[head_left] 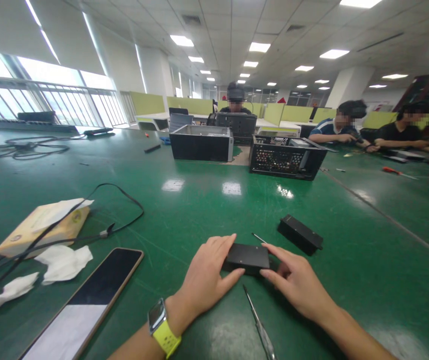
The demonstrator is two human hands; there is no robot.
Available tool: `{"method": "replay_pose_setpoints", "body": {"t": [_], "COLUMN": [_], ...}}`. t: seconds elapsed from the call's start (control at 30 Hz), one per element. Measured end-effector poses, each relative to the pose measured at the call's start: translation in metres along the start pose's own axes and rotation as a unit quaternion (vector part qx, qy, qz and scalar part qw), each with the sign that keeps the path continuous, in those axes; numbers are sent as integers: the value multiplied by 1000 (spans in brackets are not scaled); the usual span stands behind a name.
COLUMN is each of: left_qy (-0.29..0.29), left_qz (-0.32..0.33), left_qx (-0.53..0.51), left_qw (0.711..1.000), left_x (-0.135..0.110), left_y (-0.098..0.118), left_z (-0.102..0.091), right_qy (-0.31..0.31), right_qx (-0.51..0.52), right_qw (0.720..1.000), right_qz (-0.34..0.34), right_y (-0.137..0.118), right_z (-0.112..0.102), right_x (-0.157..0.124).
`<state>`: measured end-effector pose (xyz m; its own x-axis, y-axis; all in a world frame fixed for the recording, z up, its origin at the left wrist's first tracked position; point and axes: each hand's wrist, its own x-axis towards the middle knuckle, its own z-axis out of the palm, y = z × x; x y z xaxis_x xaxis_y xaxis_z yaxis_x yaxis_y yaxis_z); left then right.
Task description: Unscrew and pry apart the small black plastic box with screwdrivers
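A small black rectangular box (249, 256) lies flat between my two hands, with small screws or dots on its top. My left hand (208, 267) grips its left end, thumb along the near side and fingers over the far side. At the right end, the thumb and fingers of my right hand (297, 280) pinch the box. A screwdriver (261, 327) lies just in front, its tip toward the box. Behind the box a thin metal shaft (258, 237) shows, partly hidden by my right hand. A second black box (300, 233) rests farther right.
On the left are a phone (97, 295), crumpled tissues (64, 262), a tissue pack (49, 225) and a black cable (124, 187). Two computer cases (201, 146) (287, 157) stand farther back. An orange-handled screwdriver (398, 172) lies at right. Several people sit around the green table (184, 210).
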<state>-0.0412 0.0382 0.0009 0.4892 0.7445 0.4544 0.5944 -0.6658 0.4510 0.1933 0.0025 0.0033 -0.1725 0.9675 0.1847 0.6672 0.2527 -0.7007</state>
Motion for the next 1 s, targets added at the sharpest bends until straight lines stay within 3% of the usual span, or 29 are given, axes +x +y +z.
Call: {"method": "replay_pose_setpoints", "body": {"t": [0.13,0.23,0.3,0.4,0.5,0.6,0.73,1.0], "left_qy": [2,6,7,8,18,26,36,36], "left_qz": [-22,-26,-28,-27,-24,-20,-11,14], "left_qx": [-5,-25,-39,-49,-56,-59,-58,-2], "left_qw": [1000,999,999,998,998,998,998,999], "left_x": [1,1,2,2,2,2,1,3], "left_y": [-3,-2,-1,0,1,0,1,2], "left_z": [-1,-3,-4,-6,-6,-6,-7,-10], "right_qy": [-9,49,77,42,23,115,236,220], "right_qx": [-36,-134,-231,-293,-217,-68,130,213], "right_qw": [999,990,969,951,972,988,960,951], "right_qz": [8,3,38,93,86,75,74,44], "right_y": [3,7,14,28,34,30,20,29], "right_z": [-12,-26,-34,-40,-45,-53,-60,-55], "right_x": [-2,-5,-8,-9,-7,-4,-8,-13]}}
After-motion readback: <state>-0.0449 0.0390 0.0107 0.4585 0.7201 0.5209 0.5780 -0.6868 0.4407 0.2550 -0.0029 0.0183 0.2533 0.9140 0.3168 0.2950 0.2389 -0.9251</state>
